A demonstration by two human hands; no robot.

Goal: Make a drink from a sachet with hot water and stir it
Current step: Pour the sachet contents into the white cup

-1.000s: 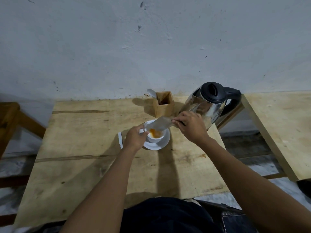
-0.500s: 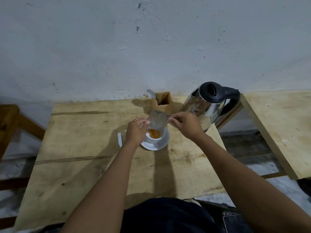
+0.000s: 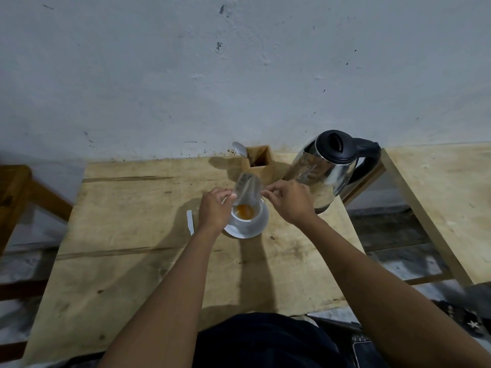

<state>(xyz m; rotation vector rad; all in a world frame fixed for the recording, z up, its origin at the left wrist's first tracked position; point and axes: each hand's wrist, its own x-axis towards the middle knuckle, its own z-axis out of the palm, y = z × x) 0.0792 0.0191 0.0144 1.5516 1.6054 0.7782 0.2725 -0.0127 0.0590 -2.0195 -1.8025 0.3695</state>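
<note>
A silvery sachet is held upside down over a white cup that stands on a white saucer. Orange powder lies in the cup. My left hand pinches the sachet's left edge and my right hand pinches its right edge, both above the cup. A steel kettle with a black lid and handle stands just right of my right hand. A spoon leans in a wooden holder behind the cup.
A torn white strip lies on the wooden table left of the saucer. A second wooden surface stands to the right across a gap. A wooden chair part is at the far left. The wall rises right behind the table.
The sachet has swung from lying tilted sideways over the cup to standing upright and inverted above it. Both hands moved slightly up and back with it.
</note>
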